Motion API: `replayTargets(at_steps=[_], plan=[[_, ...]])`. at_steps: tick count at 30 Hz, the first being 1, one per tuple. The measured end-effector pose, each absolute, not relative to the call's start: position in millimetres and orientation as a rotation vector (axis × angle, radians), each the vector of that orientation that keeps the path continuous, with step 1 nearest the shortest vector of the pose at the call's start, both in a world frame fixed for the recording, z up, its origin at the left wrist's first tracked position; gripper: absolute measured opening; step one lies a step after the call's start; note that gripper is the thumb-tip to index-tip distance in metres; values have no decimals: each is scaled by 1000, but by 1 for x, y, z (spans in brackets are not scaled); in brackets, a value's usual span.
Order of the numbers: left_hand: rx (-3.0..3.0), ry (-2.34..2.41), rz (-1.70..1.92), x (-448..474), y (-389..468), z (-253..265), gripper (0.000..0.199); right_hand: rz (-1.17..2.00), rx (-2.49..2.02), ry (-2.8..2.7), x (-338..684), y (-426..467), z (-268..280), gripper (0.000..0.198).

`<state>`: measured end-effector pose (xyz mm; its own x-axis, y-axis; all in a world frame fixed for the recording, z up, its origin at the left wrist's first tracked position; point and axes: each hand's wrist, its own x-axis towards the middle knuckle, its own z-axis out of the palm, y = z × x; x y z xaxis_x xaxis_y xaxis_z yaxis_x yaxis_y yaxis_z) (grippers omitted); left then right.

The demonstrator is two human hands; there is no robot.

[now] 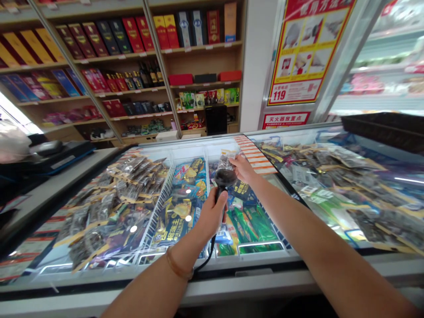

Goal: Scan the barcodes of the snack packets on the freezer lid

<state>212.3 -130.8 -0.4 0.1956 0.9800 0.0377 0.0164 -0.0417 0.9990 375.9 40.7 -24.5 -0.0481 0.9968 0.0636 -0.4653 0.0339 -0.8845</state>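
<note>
My left hand (213,211) is wrapped round the handle of a black handheld barcode scanner (225,176), its head pointing away from me. A black cable (209,254) runs down from it toward the freezer's front edge. Just beyond the scanner head, my right hand (243,167) pinches a small clear packet (225,158) with dark contents. Both hands are above the glass top of a chest freezer (159,143). Under the glass lie blue and yellow bags (179,216) and green packages (247,225) in wire-divided sections.
Many similar small packets (132,181) are piled on the glass at left, with more packets (344,159) at right. A black tray (380,130) stands at far right. Shelves (198,44) of boxes and bottles line the back. A counter (76,176) borders the left.
</note>
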Motion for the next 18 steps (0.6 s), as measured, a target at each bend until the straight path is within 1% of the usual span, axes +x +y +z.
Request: replayTargets(at_steps=[4,12,18], plan=[[1336,1062,1079,212,-132,2,48,1397,-754,-909,375,41,-25,30],[1346,1047,1076,211,-128,-5,48,1354,-776,-994,375,40,-25,42],[1169,1065,1154,213,-134,5,56,1152,-886,-1048,371,41,-30,50]])
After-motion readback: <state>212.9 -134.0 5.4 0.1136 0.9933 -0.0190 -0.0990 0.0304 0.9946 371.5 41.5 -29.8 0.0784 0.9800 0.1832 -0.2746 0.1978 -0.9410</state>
